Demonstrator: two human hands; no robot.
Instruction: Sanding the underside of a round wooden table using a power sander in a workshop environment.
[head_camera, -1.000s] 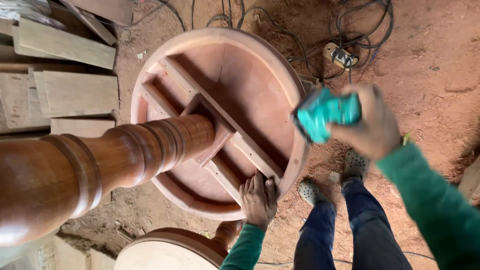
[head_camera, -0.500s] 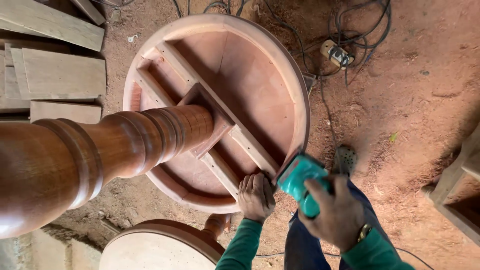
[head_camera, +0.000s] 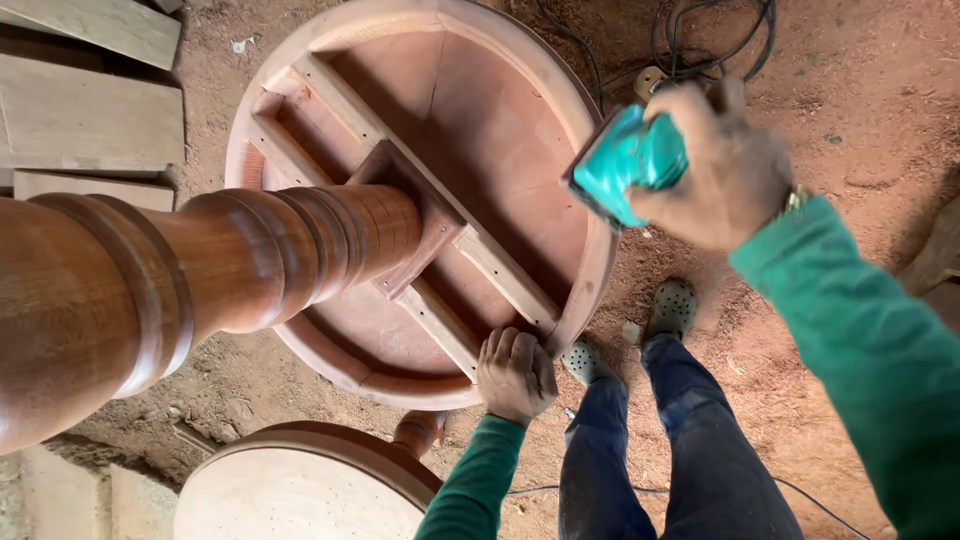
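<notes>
Sander, teal, is wrapped tight in the right hand; left hand fingers curl over the round tabletop rim.

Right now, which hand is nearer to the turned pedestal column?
Left. The left hand grips the round tabletop's rim, just below the turned pedestal column. The right hand holds the teal sander farther right.

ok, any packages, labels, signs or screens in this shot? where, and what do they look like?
None in view: no package, label, sign or screen.
The nearest to one is the teal sander in the right hand, a plain casing with no readable marking, held at the rim of the upturned round wooden table.
</notes>
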